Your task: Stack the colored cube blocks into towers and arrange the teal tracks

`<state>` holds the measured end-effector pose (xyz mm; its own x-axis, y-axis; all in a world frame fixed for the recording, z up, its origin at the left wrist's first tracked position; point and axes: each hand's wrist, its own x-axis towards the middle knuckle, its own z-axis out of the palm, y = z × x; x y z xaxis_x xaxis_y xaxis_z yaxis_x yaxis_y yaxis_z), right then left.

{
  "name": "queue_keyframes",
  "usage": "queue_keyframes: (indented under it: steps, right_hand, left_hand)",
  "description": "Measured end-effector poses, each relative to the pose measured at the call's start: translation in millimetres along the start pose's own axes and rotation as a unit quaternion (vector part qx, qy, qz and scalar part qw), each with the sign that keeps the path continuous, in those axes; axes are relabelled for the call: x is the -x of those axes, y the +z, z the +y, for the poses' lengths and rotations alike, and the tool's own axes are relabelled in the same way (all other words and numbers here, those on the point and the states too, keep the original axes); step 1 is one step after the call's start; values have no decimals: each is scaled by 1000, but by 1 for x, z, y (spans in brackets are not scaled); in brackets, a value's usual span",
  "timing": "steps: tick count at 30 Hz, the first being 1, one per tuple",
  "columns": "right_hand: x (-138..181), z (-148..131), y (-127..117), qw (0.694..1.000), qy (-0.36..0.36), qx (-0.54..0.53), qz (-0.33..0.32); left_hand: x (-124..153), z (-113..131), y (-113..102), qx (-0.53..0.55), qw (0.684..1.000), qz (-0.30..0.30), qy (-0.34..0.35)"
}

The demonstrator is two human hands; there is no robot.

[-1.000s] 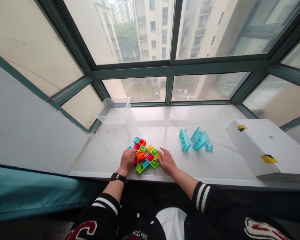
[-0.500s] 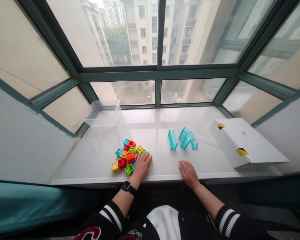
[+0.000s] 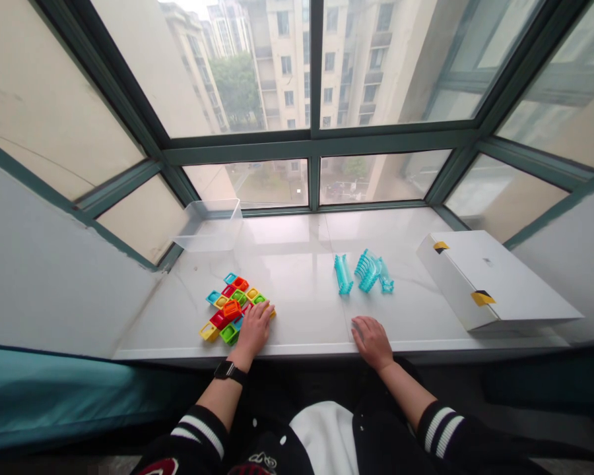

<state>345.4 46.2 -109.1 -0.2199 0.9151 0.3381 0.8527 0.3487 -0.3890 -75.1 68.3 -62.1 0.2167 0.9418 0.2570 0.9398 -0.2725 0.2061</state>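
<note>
A cluster of small plastic blocks (image 3: 232,308) in red, yellow, green, blue and orange lies on the left part of the white ledge. Against its right side rests my left hand (image 3: 253,330), fingers outstretched over the nearest blocks and partly hiding them. My right hand (image 3: 373,340) lies near the ledge's front edge with its fingers loosely bent and nothing visible in it. Beyond that hand are clear turquoise plastic pieces: a straight ribbed track piece (image 3: 343,274), a curved one (image 3: 367,269) and a smaller piece (image 3: 386,277) close beside the curve.
A clear plastic bin (image 3: 208,225) stands at the back left by the window. On the right sits a white box (image 3: 505,277) with black-and-yellow tape on its edge. The white ledge (image 3: 297,260) runs along the window frames.
My left hand has moved left, and the block cluster has slid left with it. My right hand stays in nearly the same spot, its fingers a little more bent.
</note>
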Motion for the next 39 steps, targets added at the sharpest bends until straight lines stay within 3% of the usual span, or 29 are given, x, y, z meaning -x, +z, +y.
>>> queue_keyframes:
  steps: [4,7,14,19,22,26,28,32,35,39]
  right_hand:
    - [0,-1,-1,1000,1,-1,-1]
    - [-1,-3,-2,1000,4,-3,-3]
    - [-1,-4,-2,1000,11,-6,-9]
    - [-7,-7,-10,999,18,-37,4]
    - [-37,-20,-27,996,-10,-74,58]
    - [-115,-44,-45,991,-38,-67,113]
    - [-156,-53,-44,996,-2,-37,86]
    - [-206,-61,-31,986,149,58,-49]
    - [-215,-61,-21,957,237,94,-138]
    - [-212,-56,-18,934,285,92,-194]
  left_hand:
    - [6,-9,-6,-2,999,19,-30]
    - [10,3,-4,9,998,50,-37]
    - [7,64,35,85,996,31,23]
    - [2,76,57,74,997,17,4]
    - [1,73,60,77,997,20,6]
    - [2,73,59,85,996,27,3]
    - [2,75,57,92,995,27,0]
    - [1,79,54,99,995,28,-5]
    - [1,81,53,98,995,21,-7]
    - [2,82,53,110,994,15,-12]
